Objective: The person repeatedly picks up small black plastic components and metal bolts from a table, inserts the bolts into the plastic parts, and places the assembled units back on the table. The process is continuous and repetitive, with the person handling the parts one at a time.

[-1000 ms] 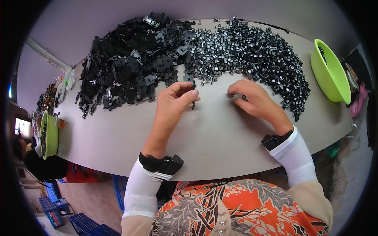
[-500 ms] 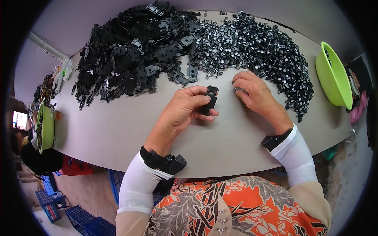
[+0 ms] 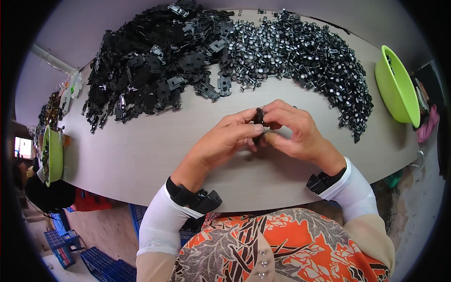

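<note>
Between my two hands, above the table, a black toy car chassis (image 3: 258,115) is turned edge-on. My left hand (image 3: 224,137) is closed around it, with thumb and fingers on its left side. From the other side, my right hand (image 3: 300,131) grips it with bent fingers at the upper end and the thumb lower down. Any small part under the right fingertips is hidden. Beyond my hands lie a large heap of black chassis (image 3: 141,70) on the left and a heap of small wheel-and-axle pieces (image 3: 300,51) on the right.
A green basin (image 3: 398,89) stands tilted at the table's right edge. Another green basin (image 3: 55,155) with small parts sits at the left edge. Blue plastic crates (image 3: 101,261) are on the floor at lower left. The grey table (image 3: 141,164) curves around me.
My right hand has moved left from near the wheel heap to the chassis. The left hand has turned the chassis edge-on, and the two hands now meet at it.
</note>
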{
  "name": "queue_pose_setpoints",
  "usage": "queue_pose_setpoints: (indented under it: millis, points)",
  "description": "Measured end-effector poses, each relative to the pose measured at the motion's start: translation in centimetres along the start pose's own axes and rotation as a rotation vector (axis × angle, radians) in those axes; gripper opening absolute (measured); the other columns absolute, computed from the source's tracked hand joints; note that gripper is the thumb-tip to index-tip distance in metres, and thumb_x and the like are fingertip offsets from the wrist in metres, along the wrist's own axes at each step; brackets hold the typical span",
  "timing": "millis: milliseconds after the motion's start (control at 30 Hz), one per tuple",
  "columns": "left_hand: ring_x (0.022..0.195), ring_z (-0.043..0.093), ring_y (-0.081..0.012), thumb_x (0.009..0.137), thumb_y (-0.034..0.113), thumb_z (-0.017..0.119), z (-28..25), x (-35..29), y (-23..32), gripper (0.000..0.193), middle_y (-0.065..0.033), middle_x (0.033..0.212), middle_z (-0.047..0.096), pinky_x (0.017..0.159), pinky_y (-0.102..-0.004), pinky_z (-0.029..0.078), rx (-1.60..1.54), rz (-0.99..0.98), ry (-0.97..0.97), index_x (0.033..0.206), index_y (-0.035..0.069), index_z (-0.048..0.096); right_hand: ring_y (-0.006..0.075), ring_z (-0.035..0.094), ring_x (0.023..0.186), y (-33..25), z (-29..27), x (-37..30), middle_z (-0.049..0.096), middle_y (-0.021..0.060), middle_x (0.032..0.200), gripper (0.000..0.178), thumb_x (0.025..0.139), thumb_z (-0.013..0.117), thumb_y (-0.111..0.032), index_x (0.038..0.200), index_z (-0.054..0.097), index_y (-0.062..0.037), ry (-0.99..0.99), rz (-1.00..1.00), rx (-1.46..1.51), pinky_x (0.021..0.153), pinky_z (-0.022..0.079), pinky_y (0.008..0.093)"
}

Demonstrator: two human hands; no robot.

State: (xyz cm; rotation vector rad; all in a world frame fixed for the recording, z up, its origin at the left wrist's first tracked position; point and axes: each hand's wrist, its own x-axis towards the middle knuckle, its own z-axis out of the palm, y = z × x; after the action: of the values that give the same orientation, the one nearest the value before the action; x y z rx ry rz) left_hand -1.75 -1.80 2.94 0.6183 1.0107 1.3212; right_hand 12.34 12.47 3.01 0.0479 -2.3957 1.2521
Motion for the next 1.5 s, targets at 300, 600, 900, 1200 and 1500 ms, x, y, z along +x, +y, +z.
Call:
queue_pose_setpoints:
  millis: [300, 600, 900, 1200, 1500]
  points:
    - [0.066, 0.058, -0.0088, 0.095, 0.019, 0.055, -0.6, 0.0, -0.6, 0.025, -0.001, 0.082, 0.06, 0.054, -0.0218, 0.048, 0.163, -0.022, 0.122, 0.11, -0.001, 0.059, 0.0254, 0.061, 0.073, 0.1, -1.3, 0.3, 0.059, 0.0104, 0.093, 0.025, 0.069, 0.066, 0.001, 0.094, 0.061, -0.0021, 0.007, -0.173, -0.217, 0.063, 0.05, 0.0327]
    - [0.061, 0.057, -0.0067, 0.092, 0.019, 0.06, 0.5, 0.2, -1.3, 0.023, -0.0011, 0.073, 0.06, 0.05, -0.0201, 0.046, 0.363, 0.025, 0.128, 0.104, 0.0, 0.062, 0.0221, 0.061, 0.067, 0.0, -0.1, -0.2, 0.057, 0.0099, 0.092, 0.024, 0.068, 0.066, 0.004, 0.091, 0.059, -0.0017, 0.11, -0.014, -0.224, 0.058, 0.05, 0.0322]
    - [0.058, 0.057, -0.0077, 0.09, 0.016, 0.063, -0.1, 0.3, -0.9, 0.018, -0.002, 0.08, 0.063, 0.048, -0.019, 0.044, 0.028, -0.044, 0.155, 0.101, 0.002, 0.062, 0.0267, 0.062, 0.083, -0.5, -0.8, 0.2, 0.06, 0.0095, 0.096, 0.034, 0.065, 0.064, 0.006, 0.097, 0.061, -0.0032, 0.033, -0.217, -0.305, 0.065, 0.052, 0.0333]
    - [0.053, 0.054, -0.0105, 0.089, 0.018, 0.065, -1.5, 0.7, -1.9, 0.015, -0.0004, 0.074, 0.057, 0.042, -0.0206, 0.037, -0.168, -0.018, 0.175, 0.092, 0.004, 0.06, 0.0258, 0.061, 0.084, -0.9, 0.1, -0.2, 0.06, 0.0075, 0.097, 0.042, 0.064, 0.062, 0.007, 0.104, 0.059, -0.0054, 0.065, -0.21, -0.342, 0.066, 0.052, 0.0336]
    - [0.052, 0.05, -0.0107, 0.092, 0.016, 0.059, -1.5, 0.4, -2.3, 0.013, -0.0011, 0.076, 0.058, 0.042, -0.0207, 0.034, -0.314, -0.07, 0.135, 0.093, 0.004, 0.06, 0.0266, 0.058, 0.072, -1.0, 0.3, -0.3, 0.055, 0.0081, 0.083, 0.031, 0.065, 0.061, 0.008, 0.092, 0.056, -0.004, -0.022, -0.187, -0.369, 0.06, 0.049, 0.035]
